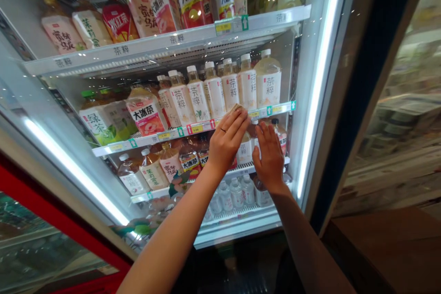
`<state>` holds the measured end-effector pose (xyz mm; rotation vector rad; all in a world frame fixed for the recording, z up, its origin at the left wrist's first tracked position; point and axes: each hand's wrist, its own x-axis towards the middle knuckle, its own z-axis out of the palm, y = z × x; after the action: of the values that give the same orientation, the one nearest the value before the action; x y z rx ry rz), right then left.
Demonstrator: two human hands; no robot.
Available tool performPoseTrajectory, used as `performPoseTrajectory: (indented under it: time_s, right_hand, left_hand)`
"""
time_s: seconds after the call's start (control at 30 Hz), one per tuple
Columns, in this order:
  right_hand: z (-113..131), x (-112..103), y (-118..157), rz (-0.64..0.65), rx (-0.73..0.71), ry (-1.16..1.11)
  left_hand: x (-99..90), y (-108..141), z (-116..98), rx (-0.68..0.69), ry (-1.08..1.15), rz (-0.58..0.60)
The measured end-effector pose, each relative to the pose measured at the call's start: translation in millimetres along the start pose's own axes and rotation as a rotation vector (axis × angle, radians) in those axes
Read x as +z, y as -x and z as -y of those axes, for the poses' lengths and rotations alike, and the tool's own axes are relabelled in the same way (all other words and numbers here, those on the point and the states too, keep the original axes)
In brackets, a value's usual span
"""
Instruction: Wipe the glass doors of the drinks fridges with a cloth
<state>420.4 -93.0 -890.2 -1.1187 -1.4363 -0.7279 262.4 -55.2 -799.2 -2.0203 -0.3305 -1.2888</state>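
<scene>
My left hand, a ring on one finger, reaches up to the middle shelf edge with its fingers pressed together over a small pale folded cloth. Only a little of that cloth shows past the fingertips. To its right, my right hand is raised flat, fingers stretched out, holding nothing. Both hands are in front of a lit drinks cooler, apparently against its glass door, which carries faint reflections. Behind them stand white-labelled tea bottles on the middle shelf and another white-labelled bottle lower down.
Drink bottles fill the upper shelf. Small clear bottles stand at the bottom. Bright light strips run down both sides. A red frame is at lower left, a brown box at lower right.
</scene>
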Motion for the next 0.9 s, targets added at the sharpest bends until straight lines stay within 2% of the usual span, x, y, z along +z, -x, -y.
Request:
performPoseTrajectory:
  time_s: [0.1,0.23,0.43,0.53,0.73,0.9]
  right_hand:
    - [-1.8,1.4,1.3,-0.008,-0.003,0.014]
    - [-3.4,2.2,2.0,0.002,0.011,0.032]
    - [-6.3,-1.4,0.4,0.019,0.022,0.027]
    - [-7.5,-2.5,1.4,0.030,0.027,0.038]
    - [-8.5,-6.8,1.0,0.027,0.038,0.058]
    - [-10.2,-7.6,-0.6,0.008,0.051,0.030]
  left_hand:
    - [5.8,3.7,-5.4,0.022,-0.010,0.028]
    - [11.1,-3.5,-5.8,0.029,0.014,0.085]
    - [6.7,-3.7,-7.2,-0.001,0.038,-0.033]
    - [10.7,-3.0,-7.4,0.006,0.057,-0.021]
    - [18.0,-16.5,-2.9,0.017,0.047,-0.004]
    - [20.4,-12.0,-8.2,-0.016,0.068,-0.018]
